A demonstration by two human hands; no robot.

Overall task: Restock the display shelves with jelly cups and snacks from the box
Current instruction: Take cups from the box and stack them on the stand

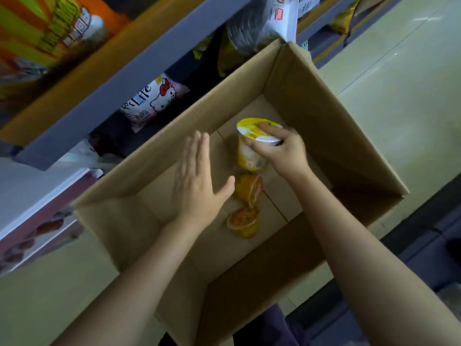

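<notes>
- The shelves run across the upper left, already carrying snack bags, among them a white bag with a cartoon cat. The shelf's front edge hangs just above the box's far wall, so anything lifted out probably has to clear that wall before it goes in.
- The box sits open on the pale floor against the shelves, its flaps standing up. The walls are deep and likely to catch a wrist or forearm on the way out; the stock lies low on the bottom.
- The right hand is inside the box and grips the big cup from above, one finger lying across the lid, thumb and the rest curled round the rim. The cup is upright, near the far wall.
- That cup looks like stiff thin plastic with a sealed film lid; I judge it fairly light and smooth-sided. The rim is the firm place to hold; pressing on the film could dent or split it.
- The left hand hovers flat over the middle of the box, fingers straight and together, thumb spread, holding nothing.
- Two small jelly cups lie tipped on the box floor, just beside the big cup and close to the left thumb. They seem soft-walled and squashy, best pinched lightly round the rim. The nearer one lies lid toward the camera.
</notes>
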